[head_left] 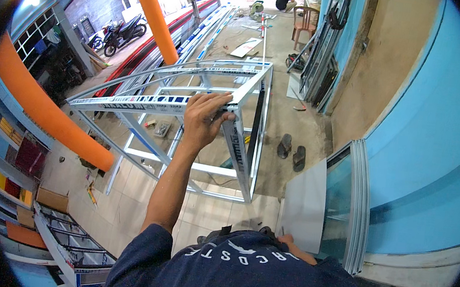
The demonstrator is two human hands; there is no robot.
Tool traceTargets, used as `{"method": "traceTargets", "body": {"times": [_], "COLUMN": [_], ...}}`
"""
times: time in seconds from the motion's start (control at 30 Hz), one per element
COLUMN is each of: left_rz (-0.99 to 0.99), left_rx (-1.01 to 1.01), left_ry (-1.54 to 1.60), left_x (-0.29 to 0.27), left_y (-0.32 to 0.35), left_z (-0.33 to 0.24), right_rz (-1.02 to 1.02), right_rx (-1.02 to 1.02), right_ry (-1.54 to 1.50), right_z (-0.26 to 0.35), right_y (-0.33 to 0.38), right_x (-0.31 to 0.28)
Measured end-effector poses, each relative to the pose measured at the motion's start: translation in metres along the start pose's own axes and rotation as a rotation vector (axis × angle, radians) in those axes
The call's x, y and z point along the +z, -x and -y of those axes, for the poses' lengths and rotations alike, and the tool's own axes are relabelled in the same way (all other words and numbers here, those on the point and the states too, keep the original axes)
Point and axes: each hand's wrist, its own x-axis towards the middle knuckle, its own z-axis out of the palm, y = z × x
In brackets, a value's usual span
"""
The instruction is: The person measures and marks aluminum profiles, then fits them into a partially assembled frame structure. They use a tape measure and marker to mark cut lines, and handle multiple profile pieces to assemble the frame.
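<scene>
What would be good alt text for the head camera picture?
Seen from above, a person's left hand grips the top corner of a metal frame standing on a tiled floor. The right hand is mostly hidden beside a white panel. A pair of sandals lies nearby.

A pair of sandals point(291, 152) is lying on the concrete floor point(298, 122). A wooden chair point(305, 22) is standing farther off. A motorcycle point(123, 32) is standing beyond an orange column point(152, 14). Framed panels point(346, 204) are leaning against a blue wall point(423, 151).

A brown cardboard box point(52, 199) sits on the tiled floor at lower left (flaps closed, plain sides).
</scene>
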Motion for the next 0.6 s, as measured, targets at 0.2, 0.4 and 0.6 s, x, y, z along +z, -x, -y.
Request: {"method": "traceTargets", "body": {"times": [0.2,0.4,0.6], "left_rz": [-0.017,0.005,0.165], "left_rx": [-0.040,-0.078,-0.089], "left_ry": [0.001,0.019,0.083], "left_x": [0.001,-0.001,-0.014], "left_y": [0.000,-0.001,-0.012], "left_z": [0.001,-0.001,0.004], "right_rz": [-0.012,-0.025,0.156], "right_rx": [0.156,0.138,0.000], "right_ry": [-0.164,-0.198,-0.044], "right_z": [0.007,-0.006,-0.026], "right_y": [0.001,-0.001,-0.023], "right_x": [-0.012,0.005,0.014]}}
